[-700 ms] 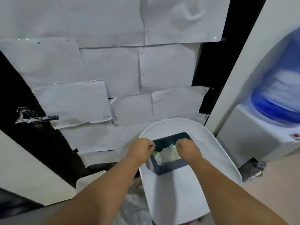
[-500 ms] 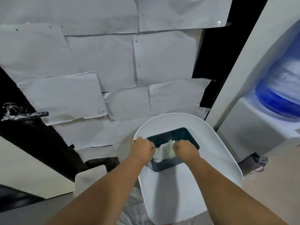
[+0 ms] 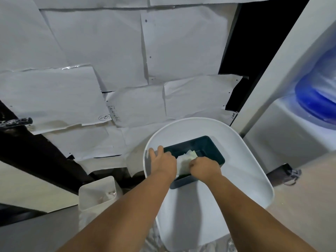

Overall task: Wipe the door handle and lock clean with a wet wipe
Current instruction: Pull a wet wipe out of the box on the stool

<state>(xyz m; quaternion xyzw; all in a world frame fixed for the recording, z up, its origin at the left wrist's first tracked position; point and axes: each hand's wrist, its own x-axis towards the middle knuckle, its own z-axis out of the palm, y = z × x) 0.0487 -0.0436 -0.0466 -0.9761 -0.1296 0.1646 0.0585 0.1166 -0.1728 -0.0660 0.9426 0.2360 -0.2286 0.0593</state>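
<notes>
Both hands sit over a dark box of wipes on a white tray, lower centre. The L hand rests on the box's left rim w/ fingers spread flat, thumb near the tray's raised lip; not gripping anything I can see. The R hand is curled into a fist at the box's near edge, fingers closed on the wipe, a pale crumpled sheet bunched up between the two hands. Hands are close but not touching; the wipe fills the gap.

The box lies toward the tray's far-left part, so bare tray shows to the right and toward the viewer. The tray's far rim sits just under the paper sheets taped over the door, which runs dark along the left.

The handle is at the far left edge of view, a dark lever w/ pale smears, partly cut off by the frame; well apart from both hands. Lock can't be made out.

A white bin stands left of the tray, near the L forearm. A water cooler w/ blue bottle fills the right side, close to the tray's right rim. A dark gap runs betw. the paper and the right wall.
</notes>
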